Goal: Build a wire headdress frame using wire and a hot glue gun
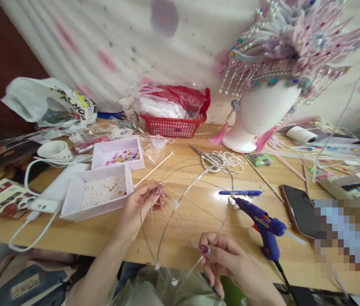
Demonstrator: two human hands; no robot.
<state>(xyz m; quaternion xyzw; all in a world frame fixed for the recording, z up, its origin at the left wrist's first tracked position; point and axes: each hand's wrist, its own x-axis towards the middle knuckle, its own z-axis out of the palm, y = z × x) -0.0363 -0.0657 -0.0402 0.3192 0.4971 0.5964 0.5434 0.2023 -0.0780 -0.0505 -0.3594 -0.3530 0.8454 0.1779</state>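
Between my hands is a rounded frame of thin silver wire [176,205], with several curved strands and small whitish blobs at some joints. My left hand [144,202] pinches its wires on the far left side, thumb and fingertips pressed together. Lower and to the right, my right hand [219,255] has a thin wire end between thumb and forefinger, its other fingers curled. A blue glue gun [262,223] lies right of the frame, with a clear glue stick at its back and its nozzle by the frame's right edge. Just beyond the nozzle is a blue pen [240,193].
A box of pearl beads [103,191] and a box of coloured gems [122,157] stand left. Behind are a red basket [175,126], scissors [213,160] and a white foam head [262,110] wearing an ornate headdress. A phone [301,210] lies right, a power strip [55,187] left.
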